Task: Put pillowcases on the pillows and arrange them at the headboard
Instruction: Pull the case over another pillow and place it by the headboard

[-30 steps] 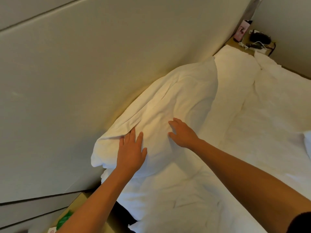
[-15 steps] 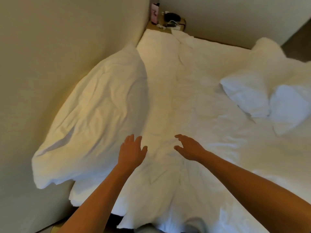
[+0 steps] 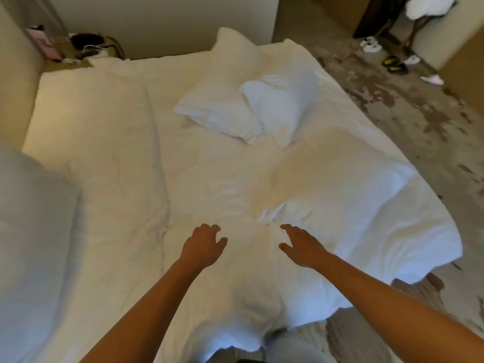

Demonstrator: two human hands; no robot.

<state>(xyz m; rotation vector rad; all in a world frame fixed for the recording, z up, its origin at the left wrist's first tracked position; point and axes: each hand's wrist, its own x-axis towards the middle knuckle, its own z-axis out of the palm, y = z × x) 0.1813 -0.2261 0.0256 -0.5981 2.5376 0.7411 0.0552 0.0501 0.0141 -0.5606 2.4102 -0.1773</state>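
A cased white pillow (image 3: pixel 31 244) lies at the far left against the headboard, partly cut off by the frame edge. Two more white pillows (image 3: pixel 217 113) (image 3: pixel 282 100) lie side by side on the far middle of the bed, touching each other. My left hand (image 3: pixel 203 246) and my right hand (image 3: pixel 301 244) hover over the rumpled white sheet (image 3: pixel 235 179) near the bed's front, fingers loosely spread, holding nothing. Both hands are well short of the two far pillows.
The headboard (image 3: pixel 15 74) runs up the left edge. A bedside table (image 3: pixel 78 52) with a dark object, cables and a pink item stands in the far left corner. Right of the bed is patterned floor (image 3: pixel 392 113) with shoes (image 3: pixel 392 64) and small scattered items.
Both hands have lifted off the pillow at the headboard and drawn away. My view has swung right, so that pillow is now at the left edge and two other pillows show.
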